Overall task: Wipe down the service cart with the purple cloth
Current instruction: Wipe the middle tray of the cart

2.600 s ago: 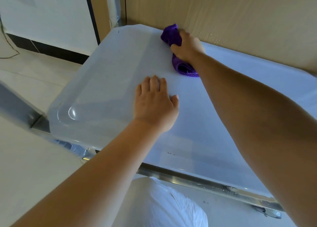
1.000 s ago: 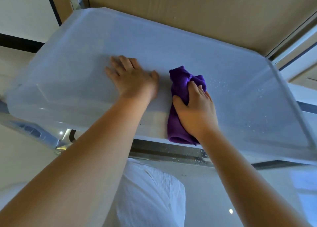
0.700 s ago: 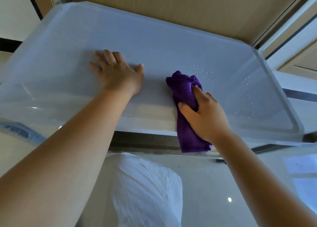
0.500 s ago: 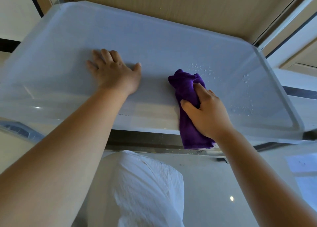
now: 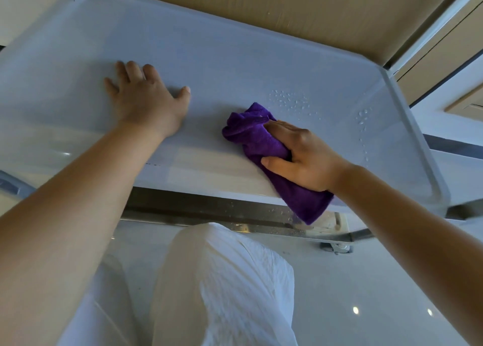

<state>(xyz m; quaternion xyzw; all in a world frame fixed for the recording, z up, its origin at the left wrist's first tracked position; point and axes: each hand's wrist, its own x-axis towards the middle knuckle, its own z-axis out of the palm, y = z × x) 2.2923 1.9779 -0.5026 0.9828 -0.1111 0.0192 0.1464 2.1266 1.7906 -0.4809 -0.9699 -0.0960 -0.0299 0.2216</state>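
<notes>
Wood-grain beige wall panelling [image 5: 300, 11] is seen behind the cart. Pale grey plastic top tray of the service cart [image 5: 235, 66], with a raised rim, fills most of the view; a metal frame rail [image 5: 209, 209] and one small caster wheel [image 5: 337, 247] are visible under its near edge. Glossy pale floor tiles [image 5: 352, 293] are seen below, with a white-clad knee [image 5: 222, 280] in front.

Left hand [image 5: 149, 102] is laid flat on the tray, fingers straight and spread, nothing held; it is judged to be bracing the cart. Right hand [image 5: 300, 157] is curled around the bunched purple microfibre cloth [image 5: 264, 141], which is pressed on the tray near its front edge, its tail hanging over the rim. Small water droplets [image 5: 290, 101] are seen just beyond the cloth, and more [image 5: 363, 115] by the right rim.

Step judged: wiping, droplets on the right not yet cleared. Risks: droplet patches could be missed if strokes stop short; the cart could roll on its casters if the bracing hand is lifted; the hanging tail could snag on the frame rail.
</notes>
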